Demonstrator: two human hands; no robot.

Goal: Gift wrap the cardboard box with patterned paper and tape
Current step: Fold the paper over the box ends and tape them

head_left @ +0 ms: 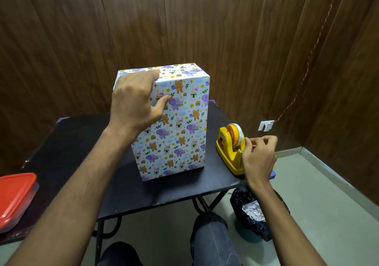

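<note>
the box [172, 120] stands tall on the black table [82, 142], near the middle, and the patterned paper [180, 142] with little bears and elephants already covers every side that shows. it looks light and stiff, but the paper is thin and smooth, so it could slip or tear if it is pulled hard. the best place to hold it is up at the top corner, where the folds meet. the left hand [135, 99] does just that: its fingers lie over the top near edge and the thumb presses the front, so it pinches the corner and keeps the box steady. the right hand [258, 154] is at the yellow tape holder [229, 152] just beside the box, fingers pinched together on the end of the tape [239, 135]. the tape is sticky and bends, so a slow pull seems best.
</note>
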